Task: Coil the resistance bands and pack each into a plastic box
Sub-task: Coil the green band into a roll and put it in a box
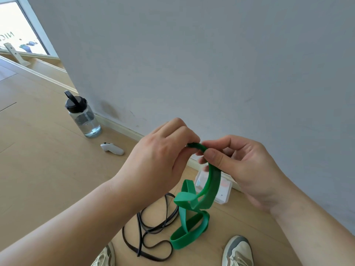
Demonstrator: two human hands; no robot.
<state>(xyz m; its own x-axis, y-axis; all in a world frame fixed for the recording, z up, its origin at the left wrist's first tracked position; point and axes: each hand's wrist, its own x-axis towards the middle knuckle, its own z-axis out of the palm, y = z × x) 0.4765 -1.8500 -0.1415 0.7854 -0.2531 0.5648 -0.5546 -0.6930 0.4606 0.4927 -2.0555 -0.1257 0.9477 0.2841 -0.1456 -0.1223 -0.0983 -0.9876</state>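
Note:
Both hands hold the top end of a wide green resistance band (194, 202) in front of me. My left hand (161, 156) pinches the band's folded end from the left, and my right hand (242, 166) pinches it between thumb and forefinger just to the right. The rest of the band hangs down in twisted loops onto the wooden floor. A thin black resistance band (146, 231) lies loose on the floor to its left. A clear plastic box (223, 191) sits on the floor by the wall, partly hidden behind the green band and my right hand.
A water bottle (83, 115) with a black lid stands near the wall at the left, with a small white controller (112, 148) lying beside it. The grey wall (211, 64) rises just ahead. My two shoes (238, 250) are at the bottom edge.

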